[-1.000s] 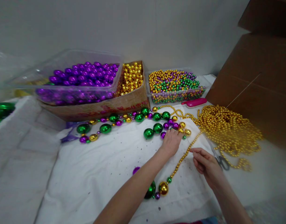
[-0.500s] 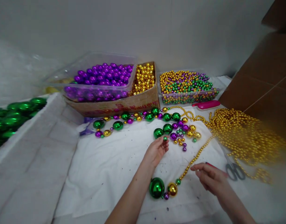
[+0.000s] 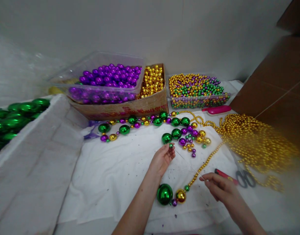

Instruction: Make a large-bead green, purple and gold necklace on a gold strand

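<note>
A small green bead [image 3: 171,146] is pinched in the fingertips of my left hand [image 3: 162,160]. From it a thin pale string [image 3: 189,164] runs down to my right hand [image 3: 218,186], whose thumb and forefinger grip its other end. Loose green, purple and gold beads [image 3: 189,140] lie just beyond my left hand. Below, between my forearms, rest a large green ball [image 3: 164,194], a gold ball [image 3: 180,195] and a small purple bead [image 3: 174,202], joined to a gold bead strand [image 3: 205,163]. A finished-looking multicolour bead string [image 3: 140,122] stretches across the white cloth [image 3: 103,182].
Behind stand a clear tub [image 3: 101,85] of purple beads, a cardboard box [image 3: 152,104] with gold beads and a clear tray [image 3: 200,96] of small beads. A gold bead heap [image 3: 255,140], scissors [image 3: 245,178], a red-handled tool [image 3: 225,176] and a pink object [image 3: 217,110] lie right. A white foam box [image 3: 42,156] stands left.
The string between my hands now shows as a straight line. My left hand has shifted slightly left with the green bead; the right hand stays almost in place.
</note>
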{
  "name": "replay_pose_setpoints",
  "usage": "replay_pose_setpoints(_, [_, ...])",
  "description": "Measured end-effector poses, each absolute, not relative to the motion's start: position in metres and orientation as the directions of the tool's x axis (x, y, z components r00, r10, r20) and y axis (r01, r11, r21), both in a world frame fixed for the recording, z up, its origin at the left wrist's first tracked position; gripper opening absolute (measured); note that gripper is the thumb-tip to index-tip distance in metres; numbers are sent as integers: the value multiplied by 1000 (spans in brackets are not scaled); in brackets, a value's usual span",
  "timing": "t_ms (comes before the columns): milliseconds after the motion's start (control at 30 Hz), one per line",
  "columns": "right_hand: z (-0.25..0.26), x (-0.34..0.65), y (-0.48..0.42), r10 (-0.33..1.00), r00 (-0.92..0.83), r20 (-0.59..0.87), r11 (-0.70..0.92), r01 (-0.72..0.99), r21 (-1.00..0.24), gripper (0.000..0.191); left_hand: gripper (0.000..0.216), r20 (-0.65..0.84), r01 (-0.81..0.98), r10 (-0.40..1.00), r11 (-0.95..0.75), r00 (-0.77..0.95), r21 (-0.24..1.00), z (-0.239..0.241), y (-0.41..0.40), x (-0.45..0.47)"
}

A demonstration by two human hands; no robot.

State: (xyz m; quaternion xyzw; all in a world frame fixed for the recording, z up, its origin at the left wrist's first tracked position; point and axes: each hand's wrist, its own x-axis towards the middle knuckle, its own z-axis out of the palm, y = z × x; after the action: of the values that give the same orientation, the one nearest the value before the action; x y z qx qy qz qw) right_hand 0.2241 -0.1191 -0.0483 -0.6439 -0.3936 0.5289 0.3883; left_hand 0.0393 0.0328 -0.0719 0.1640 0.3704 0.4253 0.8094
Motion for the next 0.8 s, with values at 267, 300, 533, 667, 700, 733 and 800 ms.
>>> replay_pose_setpoints(267, [-48,221,-119,910,153,-386,-395,30,-918,33,15,-426,-550,826,564,369,616,-71,27,40])
replay_pose_setpoints(300, [-49,218,-117,913,155,-377,-385,24,-923,33,16,-418,-539,828,561,375,628,-71,26,42])
replay_pose_setpoints(533, [-63,203,-100,915,210,-344,-339,-61,-939,31,28,-376,-301,768,576,519,760,-61,15,48])
replay_pose_setpoints(667, [-73,210,-106,900,243,-362,-330,-165,-930,30,29,-345,-191,837,455,424,869,-57,24,39])
replay_pose_setpoints(700, [-74,213,-107,897,247,-368,-329,-185,-926,31,28,-339,-160,854,427,395,890,-57,27,39])
replay_pose_setpoints(733, [-75,215,-109,893,249,-375,-331,-203,-922,31,26,-326,-117,867,394,377,912,-57,30,40])
replay_pose_setpoints(800, [-75,220,-112,885,258,-389,-335,-229,-914,32,22,-254,54,888,254,383,966,-59,35,47])
